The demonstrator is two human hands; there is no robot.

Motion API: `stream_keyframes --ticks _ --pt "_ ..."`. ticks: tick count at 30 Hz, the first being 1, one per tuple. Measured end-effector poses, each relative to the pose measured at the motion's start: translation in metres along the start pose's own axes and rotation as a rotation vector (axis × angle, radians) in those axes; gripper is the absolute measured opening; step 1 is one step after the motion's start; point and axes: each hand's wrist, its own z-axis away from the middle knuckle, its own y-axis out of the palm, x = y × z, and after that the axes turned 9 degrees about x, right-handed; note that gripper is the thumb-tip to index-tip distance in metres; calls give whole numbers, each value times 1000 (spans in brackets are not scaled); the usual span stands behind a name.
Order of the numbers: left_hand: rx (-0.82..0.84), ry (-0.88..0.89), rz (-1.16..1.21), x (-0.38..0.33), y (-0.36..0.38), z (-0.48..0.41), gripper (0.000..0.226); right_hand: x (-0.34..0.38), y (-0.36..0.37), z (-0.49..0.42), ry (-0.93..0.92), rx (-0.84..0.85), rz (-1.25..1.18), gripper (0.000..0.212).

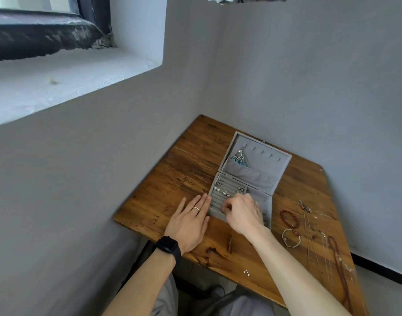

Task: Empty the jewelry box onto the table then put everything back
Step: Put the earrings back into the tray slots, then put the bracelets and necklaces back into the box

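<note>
A grey velvet jewelry box (pixel 261 174) lies open on the wooden table (pixel 186 160). Several earrings (pixel 220 187) sit in its ring rolls, and a silver-and-turquoise piece (pixel 239 156) hangs in the lid pocket. My left hand (pixel 188 221) lies flat on the table, fingertips against the box's left edge. My right hand (pixel 241 213) hovers over the ring rolls with fingers curled in a pinch; whatever it pinches is too small to see. On the table to the right lie a red bead bracelet (pixel 289 218), a pearl bracelet (pixel 291 238), thin chains (pixel 309 226) and a dark bead necklace (pixel 339 263).
A small pair of stud earrings (pixel 246 273) lies near the table's front edge. Grey walls close in the table at the back and left. A window ledge (pixel 58 76) juts out at upper left. My legs show under the front edge.
</note>
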Motion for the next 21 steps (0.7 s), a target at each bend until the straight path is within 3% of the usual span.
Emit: stream_keyframes --ticks 12,21 --pt "33 4 -11 0 0 0 59 -6 22 33 -96 -93 -78 35" --pt "113 7 -54 2 -12 -2 64 -40 34 90 23 -277 -421 23"
